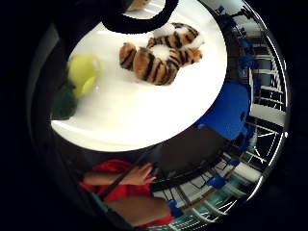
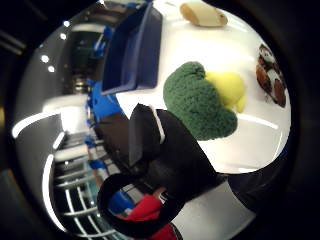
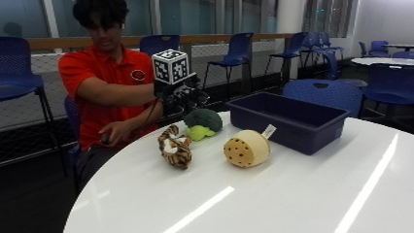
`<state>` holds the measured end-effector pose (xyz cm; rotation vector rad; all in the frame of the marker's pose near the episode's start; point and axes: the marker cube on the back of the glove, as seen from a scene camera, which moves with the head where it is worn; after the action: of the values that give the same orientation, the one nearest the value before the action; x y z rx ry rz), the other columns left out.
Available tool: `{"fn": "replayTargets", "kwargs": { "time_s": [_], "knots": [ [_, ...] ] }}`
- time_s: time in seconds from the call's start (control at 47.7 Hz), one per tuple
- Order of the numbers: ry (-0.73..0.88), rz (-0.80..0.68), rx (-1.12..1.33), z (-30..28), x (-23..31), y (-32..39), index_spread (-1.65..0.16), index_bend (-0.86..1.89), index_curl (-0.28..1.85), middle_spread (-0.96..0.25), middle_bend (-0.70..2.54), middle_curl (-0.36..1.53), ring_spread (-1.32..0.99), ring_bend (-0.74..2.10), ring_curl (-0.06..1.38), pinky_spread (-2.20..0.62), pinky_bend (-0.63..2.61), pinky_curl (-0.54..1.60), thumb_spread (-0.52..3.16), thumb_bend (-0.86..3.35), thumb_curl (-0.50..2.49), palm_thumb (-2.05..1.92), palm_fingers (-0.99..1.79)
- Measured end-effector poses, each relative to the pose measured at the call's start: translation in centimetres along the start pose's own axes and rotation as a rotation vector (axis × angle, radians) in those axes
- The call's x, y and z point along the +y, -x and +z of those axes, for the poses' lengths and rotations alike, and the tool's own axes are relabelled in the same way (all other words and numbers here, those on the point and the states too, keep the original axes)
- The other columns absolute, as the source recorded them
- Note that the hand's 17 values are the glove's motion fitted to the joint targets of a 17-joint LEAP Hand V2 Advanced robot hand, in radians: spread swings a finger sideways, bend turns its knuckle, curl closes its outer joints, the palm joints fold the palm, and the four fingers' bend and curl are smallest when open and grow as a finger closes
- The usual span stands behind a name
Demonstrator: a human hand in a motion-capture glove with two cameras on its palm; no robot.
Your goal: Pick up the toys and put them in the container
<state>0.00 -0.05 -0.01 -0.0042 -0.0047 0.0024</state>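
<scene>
Black-gloved right hand (image 3: 183, 98) hovers above the green-and-yellow plush turtle (image 3: 202, 123) near the round white table's (image 3: 304, 194) far rim, fingers loosely apart, holding nothing. Striped plush tiger (image 3: 175, 145) and tan spotted plush cookie (image 3: 246, 148) lie just beside it. Dark blue plastic bin (image 3: 289, 121) sits nearby; bare tabletop in front.

Shows a striped tiger plush (image 1: 161, 57) lying on its side on a white round table (image 1: 144, 115). Near it, at the table's edge, a yellow-and-green plush (image 1: 79, 82), well apart from the tiger. Beyond the table, a blue chair (image 1: 230, 109) and a bare hand (image 1: 139, 174) resting on a lap.
</scene>
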Motion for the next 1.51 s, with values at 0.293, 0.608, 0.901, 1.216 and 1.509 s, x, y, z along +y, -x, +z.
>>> {"fn": "replayTargets", "kwargs": {
  "time_s": [0.293,0.608,0.901,1.216,1.509],
  "knots": [
    [-0.02,-0.011,-0.01,0.1,-0.3,0.1,-0.22,0.13,0.09,-0.05,0.18,0.12,-0.02,0.18,0.05,0.0,0.81,0.26,1.01,-0.06,0.04,-0.08,-0.12],
    [-0.045,-0.052,-0.081,0.7,-1.3,0.8,-0.24,0.12,0.15,-0.05,0.16,0.19,-0.03,0.18,0.1,0.02,0.8,0.28,1.14,-0.07,0.07,-0.11,-0.15],
    [0.019,-0.109,-0.084,4.7,-3.0,3.2,-0.28,0.13,0.18,-0.04,0.11,0.19,-0.02,0.17,0.13,0.07,0.96,0.34,1.1,-0.09,0.09,-0.13,-0.18],
    [0.071,-0.085,0.029,9.3,-3.7,4.2,-0.3,0.14,0.2,-0.03,0.11,0.18,0.0,0.15,0.14,0.11,1.12,0.38,1.04,-0.07,0.13,-0.09,-0.2],
    [0.15,-0.037,0.174,10.9,-3.1,3.6,-0.31,0.05,0.16,-0.01,0.15,0.19,0.02,0.28,0.19,0.1,1.25,0.4,1.06,-0.02,0.19,0.01,-0.14]
  ]
}}
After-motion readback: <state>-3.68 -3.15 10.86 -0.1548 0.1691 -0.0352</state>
